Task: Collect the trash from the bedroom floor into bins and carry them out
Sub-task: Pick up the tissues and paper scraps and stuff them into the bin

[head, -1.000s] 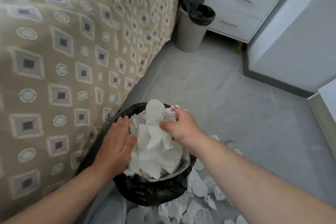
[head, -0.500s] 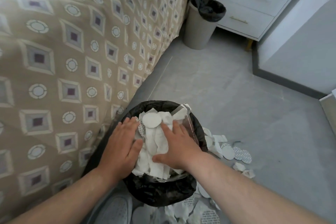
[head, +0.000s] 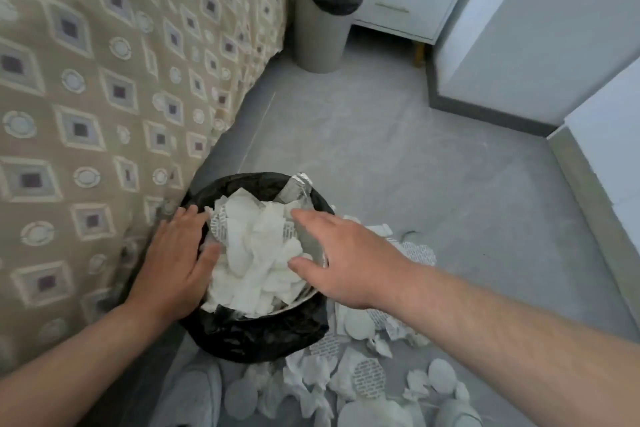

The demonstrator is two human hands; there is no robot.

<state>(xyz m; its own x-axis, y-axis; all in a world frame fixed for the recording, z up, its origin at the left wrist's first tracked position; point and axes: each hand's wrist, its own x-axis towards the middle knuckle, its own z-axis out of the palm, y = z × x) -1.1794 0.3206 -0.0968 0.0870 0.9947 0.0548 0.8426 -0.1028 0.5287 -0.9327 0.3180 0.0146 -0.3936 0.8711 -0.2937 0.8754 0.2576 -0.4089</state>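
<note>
My left hand (head: pixel 176 263) lies flat and open on the white paper (head: pixel 256 246) heaped in the black-lined bin (head: pixel 256 336) beside the bed (head: pixel 104 97), my right hand (head: pixel 343 260) hovers spread and empty over it, so I should press down evenly to make room for the floor scraps (head: pixel 363 374).

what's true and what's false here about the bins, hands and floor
1. The near black-lined plastic bin is heaped with crumpled white paper. True.
2. The right hand grips a wad of paper. False: its fingers are spread, holding nothing.
3. The left hand lies flat at that bin's left rim. True.
4. The far beige bin lies tipped over. False: it stands upright.
5. No scraps lie outside the bins. False: white paper scraps litter the grey floor.
</note>
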